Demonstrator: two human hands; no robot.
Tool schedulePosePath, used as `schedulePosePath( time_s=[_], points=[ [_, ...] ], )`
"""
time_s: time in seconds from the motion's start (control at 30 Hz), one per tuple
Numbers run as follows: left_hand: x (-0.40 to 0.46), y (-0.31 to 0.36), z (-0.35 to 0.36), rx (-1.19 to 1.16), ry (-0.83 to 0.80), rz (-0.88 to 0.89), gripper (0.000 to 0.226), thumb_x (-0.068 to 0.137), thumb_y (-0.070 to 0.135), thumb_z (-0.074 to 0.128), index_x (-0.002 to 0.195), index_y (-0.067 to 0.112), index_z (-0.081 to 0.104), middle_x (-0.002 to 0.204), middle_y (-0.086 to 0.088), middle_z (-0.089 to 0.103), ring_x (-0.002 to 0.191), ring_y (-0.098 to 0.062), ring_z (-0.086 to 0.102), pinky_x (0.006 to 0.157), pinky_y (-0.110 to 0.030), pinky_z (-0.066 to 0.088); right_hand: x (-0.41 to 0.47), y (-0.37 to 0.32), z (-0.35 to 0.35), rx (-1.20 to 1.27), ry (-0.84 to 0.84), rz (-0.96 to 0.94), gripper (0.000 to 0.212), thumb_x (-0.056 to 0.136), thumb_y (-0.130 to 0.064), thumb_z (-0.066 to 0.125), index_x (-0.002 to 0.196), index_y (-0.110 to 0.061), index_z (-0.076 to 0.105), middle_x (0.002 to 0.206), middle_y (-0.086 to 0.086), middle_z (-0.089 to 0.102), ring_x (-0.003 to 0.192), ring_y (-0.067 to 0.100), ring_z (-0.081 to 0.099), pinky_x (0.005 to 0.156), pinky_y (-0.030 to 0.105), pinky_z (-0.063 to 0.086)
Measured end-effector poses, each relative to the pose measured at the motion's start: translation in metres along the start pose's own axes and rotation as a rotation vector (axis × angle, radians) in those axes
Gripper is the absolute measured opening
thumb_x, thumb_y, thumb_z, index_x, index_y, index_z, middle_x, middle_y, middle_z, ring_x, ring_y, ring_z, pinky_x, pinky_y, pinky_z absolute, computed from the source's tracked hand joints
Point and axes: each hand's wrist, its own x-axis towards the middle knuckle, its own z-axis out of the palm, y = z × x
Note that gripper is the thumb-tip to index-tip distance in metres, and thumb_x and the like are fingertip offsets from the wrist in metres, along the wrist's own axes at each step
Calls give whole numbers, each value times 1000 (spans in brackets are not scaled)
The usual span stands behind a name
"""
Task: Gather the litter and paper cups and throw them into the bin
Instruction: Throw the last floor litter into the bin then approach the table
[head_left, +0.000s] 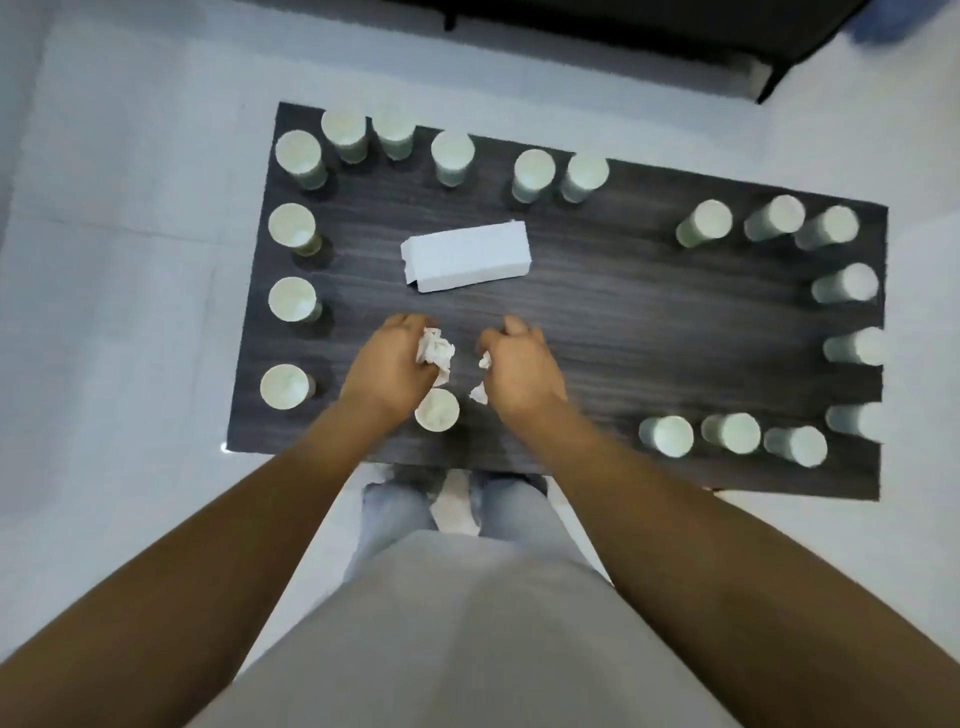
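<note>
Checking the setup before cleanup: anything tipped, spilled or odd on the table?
No spills; cups seem upright. Only the white box lies askew mid-table, one end looking open. Both hands, left and right, grip crumpled paper.

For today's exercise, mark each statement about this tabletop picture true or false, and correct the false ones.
1. The left hand holds a crumpled paper wad. True.
2. The right hand rests flat and open on the table. False: its fingers are curled around bits of white paper.
3. A white box lies near the middle of the table. True.
4. All paper cups are stacked in one pile. False: they stand apart around the table's edges, such as the paper cup between the wrists.
5. A bin stands on the table. False: no bin is in view.
</note>
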Motion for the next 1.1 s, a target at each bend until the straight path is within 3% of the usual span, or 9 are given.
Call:
schedulePosePath(
  time_s=[0.13, 0.33, 0.47, 0.53, 0.67, 0.73, 0.9, 1.0, 1.1],
  points=[
    [-29, 50, 7, 96, -150, 153, 29, 81, 5, 60, 109, 10, 58, 113, -11, 55, 96, -29, 58, 75, -32, 44, -71, 27, -13, 168, 101, 202, 33, 86, -3, 60, 118, -13, 59, 128, 7, 43, 118, 30, 40, 88, 40, 49],
    [-77, 115, 41, 308, -363, 407, 36, 82, 3, 61, 119, 5, 57, 121, -15, 54, 107, -31, 55, 90, -40, 46, -181, 84, -4, 143, 205, 377, 37, 89, -5, 57, 126, -14, 55, 129, 6, 42, 122, 30, 38, 89, 40, 48],
    [-111, 168, 82, 385, -482, 550, 30, 83, 2, 58, 114, 0, 59, 117, -14, 56, 103, -31, 57, 75, -30, 47, -254, 129, 13, 175, 302, 521, 36, 90, 1, 51, 123, -13, 55, 128, 6, 43, 118, 29, 40, 86, 39, 52],
    [-132, 200, 118, 419, -536, 635, 20, 83, 1, 55, 102, 4, 59, 105, -13, 57, 96, -34, 60, 69, -32, 46, -294, 156, 25, 225, 350, 603, 39, 89, 5, 47, 123, -12, 55, 127, 7, 44, 114, 28, 42, 82, 36, 51],
    [-189, 257, 212, 514, -614, 840, 31, 82, 3, 59, 113, 3, 59, 113, -15, 58, 102, -33, 58, 83, -33, 44, -376, 217, 52, 331, 439, 784, 42, 86, 7, 47, 122, -13, 56, 121, 8, 47, 107, 27, 43, 70, 34, 47],
    [-221, 285, 262, 544, -662, 920, 32, 81, 4, 61, 113, 4, 59, 112, -13, 59, 102, -31, 58, 82, -31, 43, -419, 254, 67, 385, 483, 862, 42, 86, 7, 48, 122, -13, 56, 120, 7, 48, 105, 27, 44, 64, 31, 41],
    [-323, 356, 395, 593, -758, 1096, 30, 84, 10, 61, 114, 10, 58, 108, -10, 60, 96, -26, 59, 75, -25, 42, -549, 355, 109, 585, 609, 1067, 38, 86, 3, 49, 119, -14, 58, 121, 4, 49, 106, 25, 43, 78, 36, 50],
    [-386, 396, 458, 668, -855, 1150, 19, 79, 7, 63, 96, 16, 58, 97, -5, 59, 88, -24, 59, 68, -23, 41, -622, 405, 130, 662, 654, 1187, 37, 85, 2, 52, 118, -13, 58, 120, 3, 50, 108, 25, 44, 80, 36, 50],
    [-433, 429, 510, 678, -973, 1187, 22, 73, 4, 51, 68, 23, 41, 78, -3, 58, 76, -25, 58, 60, -27, 45, -679, 445, 148, 722, 701, 1279, 34, 86, 2, 49, 115, -13, 59, 118, 3, 50, 107, 25, 43, 78, 35, 50]
  ],
)
